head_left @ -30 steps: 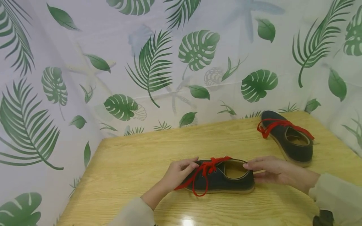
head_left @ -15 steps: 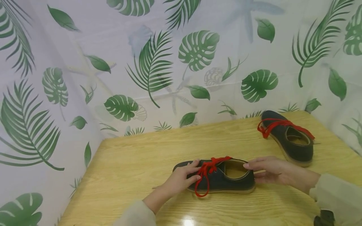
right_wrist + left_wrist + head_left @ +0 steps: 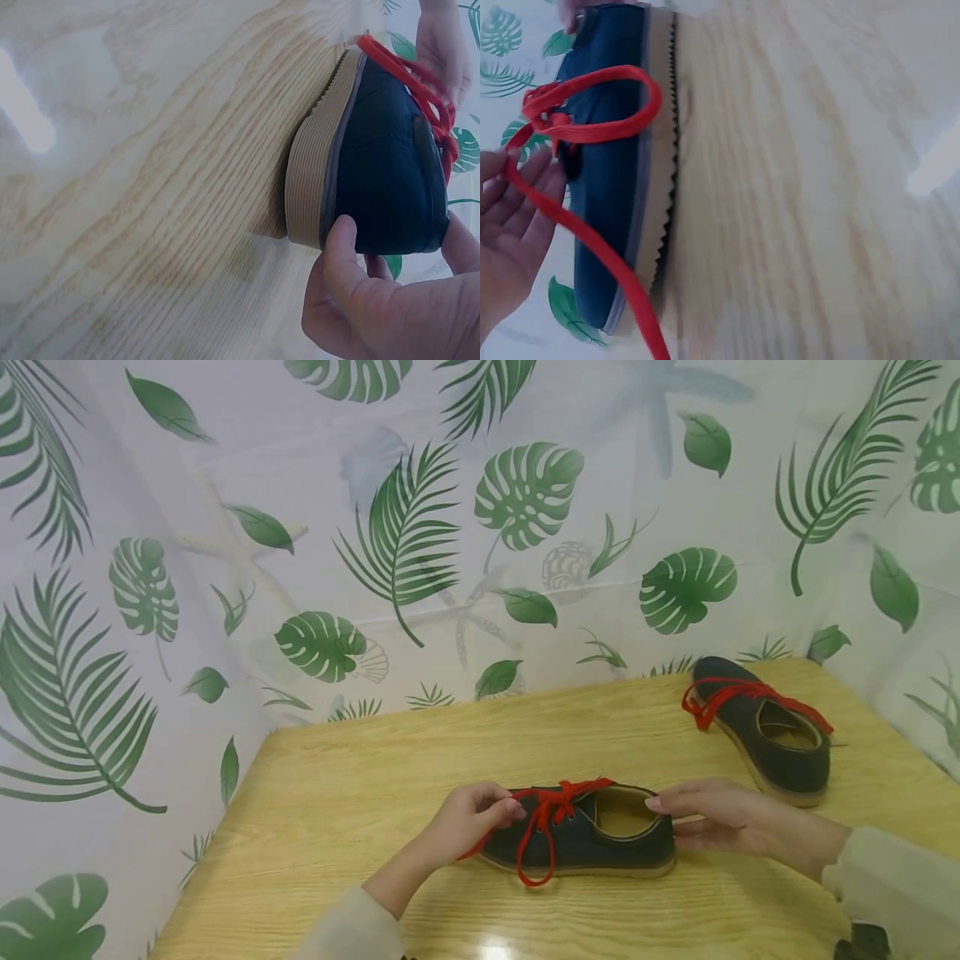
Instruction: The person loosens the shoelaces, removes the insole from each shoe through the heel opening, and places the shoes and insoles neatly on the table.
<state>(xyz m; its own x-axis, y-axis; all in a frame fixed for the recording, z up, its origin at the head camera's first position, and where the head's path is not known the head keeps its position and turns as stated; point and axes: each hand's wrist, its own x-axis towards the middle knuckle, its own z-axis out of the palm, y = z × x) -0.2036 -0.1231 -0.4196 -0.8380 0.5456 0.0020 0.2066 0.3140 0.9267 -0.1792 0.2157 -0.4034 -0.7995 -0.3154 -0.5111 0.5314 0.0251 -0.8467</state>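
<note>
A dark navy shoe (image 3: 600,839) with a tan sole lies on the table, its toe to the left. Its red shoelace (image 3: 558,802) is tied in a bow, and one loop droops over the near side. Over the toe, my left hand (image 3: 468,818) pinches a strand of the lace (image 3: 592,236); the strand runs past the fingers and hangs down. My right hand (image 3: 738,818) holds the heel, with thumb at the collar and fingers behind and below. In the right wrist view, fingers of the right hand (image 3: 397,300) press against the heel's back.
A second navy shoe (image 3: 795,768) with red laces stands at the table's back right, behind the right hand. The wooden table (image 3: 360,768) meets a leaf-printed cloth backdrop (image 3: 420,668) at its rear edge.
My left hand moved right onto the bow area with fingers on the shoe, then returned left to the toe, now pinching the lace strand. The right hand has stayed at the heel.
</note>
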